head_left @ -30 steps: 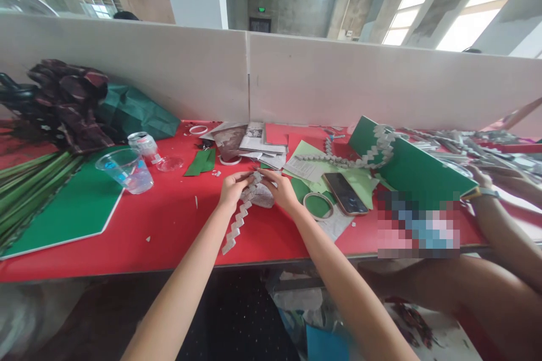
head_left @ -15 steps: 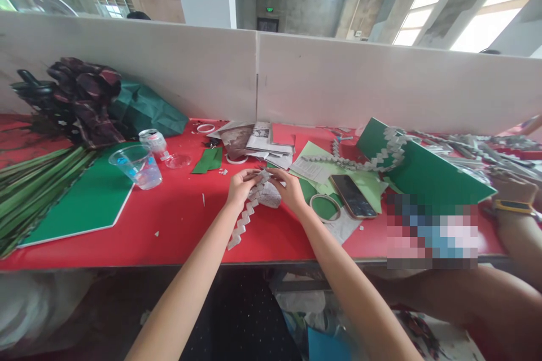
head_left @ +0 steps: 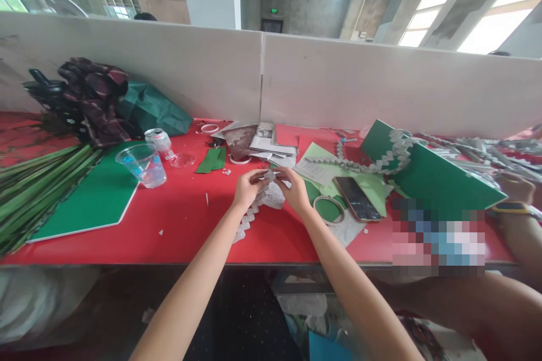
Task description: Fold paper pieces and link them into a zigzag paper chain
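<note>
A zigzag chain of folded grey-white paper (head_left: 249,216) hangs down from between my hands over the red table. My left hand (head_left: 249,187) pinches the chain near its upper end. The fingers of my right hand (head_left: 293,185) close on the same upper end from the other side. Under and just behind the chain lies a piece of printed paper (head_left: 273,196). The fingertips nearly meet, so the fold between them is partly hidden.
Right of my hands are a tape roll (head_left: 329,210), a phone (head_left: 358,198) and green sheets (head_left: 319,152). A plastic cup (head_left: 148,169), a can (head_left: 158,141) and long leaves (head_left: 51,186) are at left. Another person's arm (head_left: 514,225) rests at far right.
The chain's upper end has turned between my fingers, and more of its lower part is behind my left wrist. The whole view has shifted slightly, moving the scene to the right.
</note>
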Demonstrator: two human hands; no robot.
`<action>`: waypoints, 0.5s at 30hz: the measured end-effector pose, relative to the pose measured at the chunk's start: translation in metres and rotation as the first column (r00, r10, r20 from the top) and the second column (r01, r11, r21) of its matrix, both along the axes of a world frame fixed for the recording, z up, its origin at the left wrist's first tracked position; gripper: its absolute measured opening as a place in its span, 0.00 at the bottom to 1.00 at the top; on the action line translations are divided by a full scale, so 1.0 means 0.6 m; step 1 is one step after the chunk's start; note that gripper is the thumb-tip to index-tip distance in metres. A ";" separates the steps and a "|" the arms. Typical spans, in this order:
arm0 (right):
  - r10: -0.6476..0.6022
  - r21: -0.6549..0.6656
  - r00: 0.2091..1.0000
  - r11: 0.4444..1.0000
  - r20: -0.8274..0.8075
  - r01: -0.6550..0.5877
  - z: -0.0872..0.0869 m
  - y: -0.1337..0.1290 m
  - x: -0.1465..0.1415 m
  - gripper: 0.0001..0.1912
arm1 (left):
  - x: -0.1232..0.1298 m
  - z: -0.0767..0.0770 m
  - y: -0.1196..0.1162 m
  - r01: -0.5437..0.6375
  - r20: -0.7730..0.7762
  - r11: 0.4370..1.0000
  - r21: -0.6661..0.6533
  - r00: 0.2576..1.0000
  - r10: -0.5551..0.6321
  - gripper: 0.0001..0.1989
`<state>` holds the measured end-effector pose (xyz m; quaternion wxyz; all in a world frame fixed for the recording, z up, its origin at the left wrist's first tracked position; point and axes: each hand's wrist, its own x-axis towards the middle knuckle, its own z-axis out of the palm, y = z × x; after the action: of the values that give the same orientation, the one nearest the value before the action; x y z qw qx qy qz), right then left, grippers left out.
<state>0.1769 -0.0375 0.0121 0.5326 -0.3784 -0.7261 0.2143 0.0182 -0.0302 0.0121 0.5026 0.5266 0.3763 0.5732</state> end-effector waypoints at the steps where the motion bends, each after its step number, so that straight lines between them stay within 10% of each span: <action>1: 0.001 0.001 1.000 1.000 -0.002 -0.001 -0.001 0.001 0.000 0.14 | 0.000 0.000 0.000 -0.006 -0.002 1.000 -0.002 1.000 0.006 0.20; 15: 0.019 0.071 0.980 0.997 0.196 -0.033 0.005 -0.004 0.005 0.19 | 0.000 0.001 -0.002 -0.037 0.004 0.995 -0.092 0.999 0.038 0.20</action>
<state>0.1799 -0.0396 0.0152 0.4695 -0.3680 -0.7873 0.1561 0.0184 -0.0317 0.0128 0.5164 0.4943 0.4105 0.5661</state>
